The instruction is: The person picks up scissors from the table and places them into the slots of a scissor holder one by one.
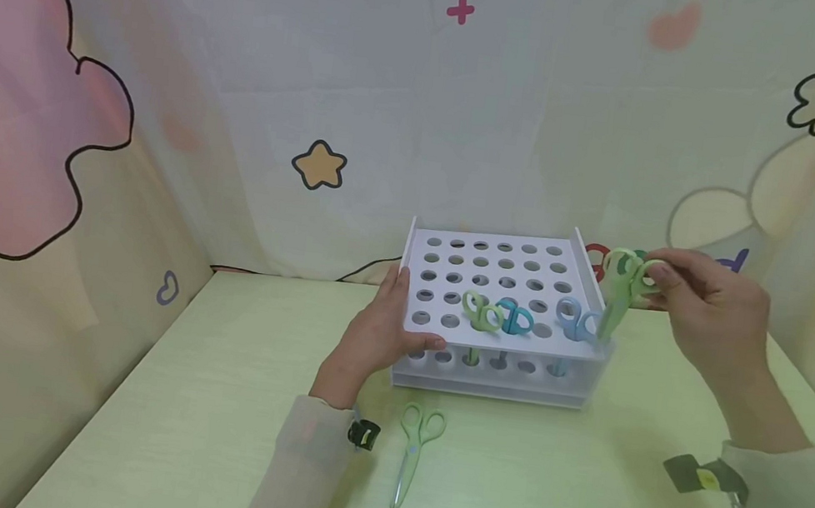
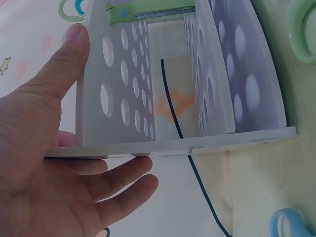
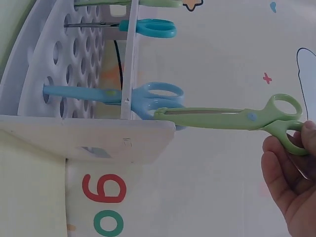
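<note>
A white perforated rack stands on the table. My left hand holds its left side, with the thumb over the front edge of the top and the other fingers along the side panel. My right hand pinches one handle loop of green scissors, whose blades point down by the rack's front right corner. Green scissors, teal scissors and light blue scissors stand blades-down in front-row holes. Another green pair of scissors lies on the table before the rack.
A light blue loop shows at the lower right of the left wrist view. The pale green table reaches back to a printed curtain. A dark line runs behind the rack's left side.
</note>
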Motion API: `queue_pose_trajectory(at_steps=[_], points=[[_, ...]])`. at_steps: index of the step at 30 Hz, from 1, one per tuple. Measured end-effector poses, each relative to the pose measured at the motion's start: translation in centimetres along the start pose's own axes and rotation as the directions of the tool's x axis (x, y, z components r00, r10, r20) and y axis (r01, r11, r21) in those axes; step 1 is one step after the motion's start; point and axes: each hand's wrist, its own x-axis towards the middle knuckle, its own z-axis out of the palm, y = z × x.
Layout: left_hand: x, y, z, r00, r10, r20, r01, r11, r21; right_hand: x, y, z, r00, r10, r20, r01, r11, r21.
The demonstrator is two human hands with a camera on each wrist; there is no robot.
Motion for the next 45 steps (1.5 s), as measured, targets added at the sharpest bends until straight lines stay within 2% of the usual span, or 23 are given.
queue_pose_trajectory(at_steps=[3, 10, 15, 18, 25, 30, 38, 41, 45], points=[[0.0, 0.0, 0.0, 1.0, 0.003, -0.001, -0.003, 1.0, 0.002, 0.2, -0.1, 0.1, 0.998, -0.022, -0.062, 0.02, 0.999, -0.028], [0.0, 0.0, -0.1, 1.0, 0.006, -0.004, -0.006, 1.0, -0.003, 0.5, -0.6, -0.1, 0.981, -0.052, -0.184, 0.055, 0.998, 0.009], [0.0, 0.0, -0.1, 1.0, 0.011, -0.007, -0.011, 1.0, 0.002, 0.8, -0.6, 0.0, 0.97, -0.088, -0.228, 0.104, 0.993, 0.056], [0.0, -0.1, -0.1, 1.0, 0.008, -0.008, -0.008, 1.0, 0.005, 1.0, -0.6, 0.3, 0.969, -0.069, -0.237, 0.092, 0.992, 0.087], [0.0, -0.1, -0.1, 1.0, 0.011, -0.004, -0.011, 1.0, 0.003, 1.2, 0.1, 1.3, 0.979, 0.029, -0.2, -0.021, 0.999, 0.046], [0.0, -0.1, 0.0, 1.0, 0.018, -0.001, -0.018, 1.0, -0.001, 1.2, 1.1, 1.8, 0.984, 0.103, -0.148, -0.096, 0.994, 0.058], [0.0, 0.2, -0.1, 1.0, 0.019, 0.001, -0.019, 1.0, -0.006, 1.0, 1.8, 2.5, 0.981, 0.171, -0.089, -0.167, 0.984, 0.057], [-0.1, 0.2, -0.1, 1.0, 0.013, 0.005, -0.013, 1.0, -0.009, 1.0, 2.2, 2.6, 0.982, 0.175, -0.067, -0.17, 0.982, 0.077], [-0.2, 0.2, -0.2, 1.0, 0.003, 0.003, -0.003, 1.0, -0.005, 0.8, 2.7, 2.7, 0.983, 0.183, 0.004, -0.183, 0.979, 0.093]])
